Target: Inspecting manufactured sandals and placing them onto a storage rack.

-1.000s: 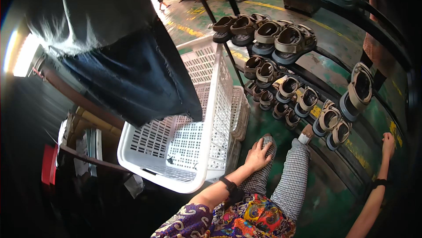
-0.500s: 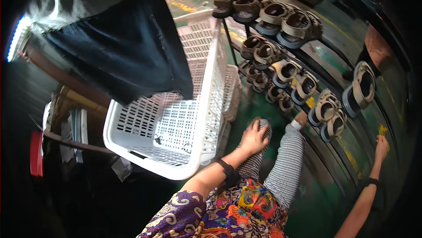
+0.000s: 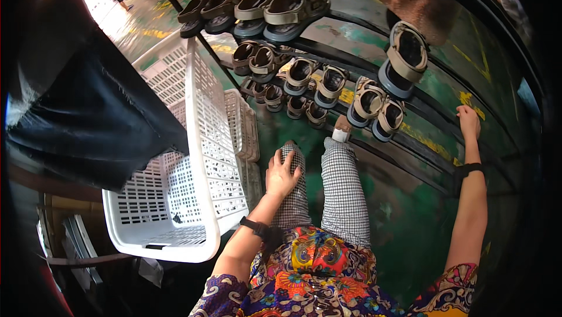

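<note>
- Resting on the left leg of the checked trousers, the left hand touches cloth alone; its grip is wide, fingers spread, holding nothing.
- Held out at the far right, beyond the rack's lower rails, the right hand has its fingers curled; the hand is small here, so whether its grip contains anything cannot be told.
- Sandals in tan and grey stand along the tiers of the dark rack ahead. A single sandal stands apart at the right, the nearest footwear to the right hand.
- Possible fault: the soles appear to rest on narrow rails, so a knock from the right forearm could tip the single sandal off or through a gap.
- Possible fault: a leftward swing of the left elbow could strike the white basket, whose rim lies near that forearm; the dark cloth hanging over its far left part could catch a hand reaching inside.
- Edges: the rack's rails bound the space ahead and the basket's wall bounds the left, with stacked crates just beside it.
- Room: the broadest space for moving appears to lie over the green floor, between the right trouser leg and the right forearm.
</note>
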A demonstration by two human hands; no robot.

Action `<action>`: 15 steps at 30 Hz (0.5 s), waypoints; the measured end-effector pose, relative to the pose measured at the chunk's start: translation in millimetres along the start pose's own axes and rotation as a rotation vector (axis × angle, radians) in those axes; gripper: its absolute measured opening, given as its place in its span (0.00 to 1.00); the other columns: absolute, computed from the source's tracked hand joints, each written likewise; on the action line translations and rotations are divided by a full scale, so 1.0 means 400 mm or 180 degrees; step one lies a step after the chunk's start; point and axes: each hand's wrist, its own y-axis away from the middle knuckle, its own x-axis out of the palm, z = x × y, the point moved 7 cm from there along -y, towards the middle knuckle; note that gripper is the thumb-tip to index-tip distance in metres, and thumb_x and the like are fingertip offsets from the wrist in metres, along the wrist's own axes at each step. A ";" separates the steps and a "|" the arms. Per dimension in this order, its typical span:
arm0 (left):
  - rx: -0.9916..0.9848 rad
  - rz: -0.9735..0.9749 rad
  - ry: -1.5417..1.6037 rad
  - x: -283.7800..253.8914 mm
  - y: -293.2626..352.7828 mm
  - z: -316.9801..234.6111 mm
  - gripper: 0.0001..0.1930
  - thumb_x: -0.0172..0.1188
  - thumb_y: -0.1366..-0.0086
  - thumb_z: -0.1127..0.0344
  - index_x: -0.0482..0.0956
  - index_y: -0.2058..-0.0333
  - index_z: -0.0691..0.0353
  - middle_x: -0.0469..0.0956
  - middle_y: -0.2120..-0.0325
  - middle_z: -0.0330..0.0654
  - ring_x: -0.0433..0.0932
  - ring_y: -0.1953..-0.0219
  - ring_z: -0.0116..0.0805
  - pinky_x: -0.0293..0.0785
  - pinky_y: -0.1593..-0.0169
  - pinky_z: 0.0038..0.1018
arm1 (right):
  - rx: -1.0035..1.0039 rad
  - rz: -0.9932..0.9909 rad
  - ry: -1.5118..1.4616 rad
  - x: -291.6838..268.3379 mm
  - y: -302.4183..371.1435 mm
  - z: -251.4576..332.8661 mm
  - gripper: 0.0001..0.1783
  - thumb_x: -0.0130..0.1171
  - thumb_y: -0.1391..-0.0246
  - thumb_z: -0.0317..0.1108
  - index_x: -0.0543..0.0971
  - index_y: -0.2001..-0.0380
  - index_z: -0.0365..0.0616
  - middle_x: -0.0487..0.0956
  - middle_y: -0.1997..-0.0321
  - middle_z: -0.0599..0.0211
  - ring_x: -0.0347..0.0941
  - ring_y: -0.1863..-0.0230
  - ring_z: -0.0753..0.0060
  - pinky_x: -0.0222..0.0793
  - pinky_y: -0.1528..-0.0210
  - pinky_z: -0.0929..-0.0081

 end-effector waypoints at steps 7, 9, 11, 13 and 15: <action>0.0077 -0.0027 -0.0077 0.013 0.003 -0.006 0.30 0.59 0.44 0.53 0.67 0.42 0.49 0.60 0.41 0.58 0.65 0.43 0.59 0.71 0.47 0.47 | -0.0010 -0.0015 0.0026 0.001 0.011 0.013 0.17 0.48 0.47 0.49 0.83 0.65 0.55 0.83 0.69 0.72 0.78 0.62 0.62 0.70 0.61 0.65; 0.0024 0.0029 -0.0089 0.020 0.004 -0.001 0.30 0.60 0.44 0.54 0.67 0.42 0.49 0.60 0.40 0.58 0.64 0.43 0.59 0.69 0.45 0.46 | 0.0008 -0.0082 0.0022 -0.001 0.009 0.012 0.17 0.48 0.47 0.48 0.83 0.65 0.56 0.83 0.68 0.73 0.78 0.62 0.61 0.70 0.61 0.64; 0.0059 0.0016 -0.0006 0.023 0.009 0.004 0.30 0.60 0.44 0.54 0.67 0.42 0.49 0.59 0.40 0.58 0.64 0.42 0.59 0.68 0.44 0.46 | -0.0014 -0.0012 0.0031 0.006 0.006 0.010 0.17 0.48 0.47 0.48 0.83 0.65 0.56 0.83 0.68 0.73 0.78 0.61 0.61 0.70 0.61 0.64; 0.0032 0.0025 0.0115 0.026 0.014 0.014 0.30 0.60 0.44 0.55 0.67 0.42 0.49 0.59 0.39 0.58 0.63 0.41 0.60 0.67 0.43 0.45 | -0.0012 -0.0068 0.0016 0.007 -0.002 0.005 0.17 0.48 0.48 0.49 0.83 0.66 0.57 0.83 0.68 0.72 0.77 0.61 0.59 0.70 0.61 0.63; -0.0042 0.0069 0.0311 0.022 0.013 0.019 0.29 0.61 0.44 0.56 0.68 0.42 0.51 0.59 0.39 0.58 0.62 0.40 0.59 0.66 0.42 0.44 | -0.0017 0.0001 0.0000 0.015 -0.009 0.001 0.17 0.48 0.48 0.49 0.83 0.66 0.57 0.83 0.68 0.72 0.78 0.60 0.59 0.71 0.60 0.62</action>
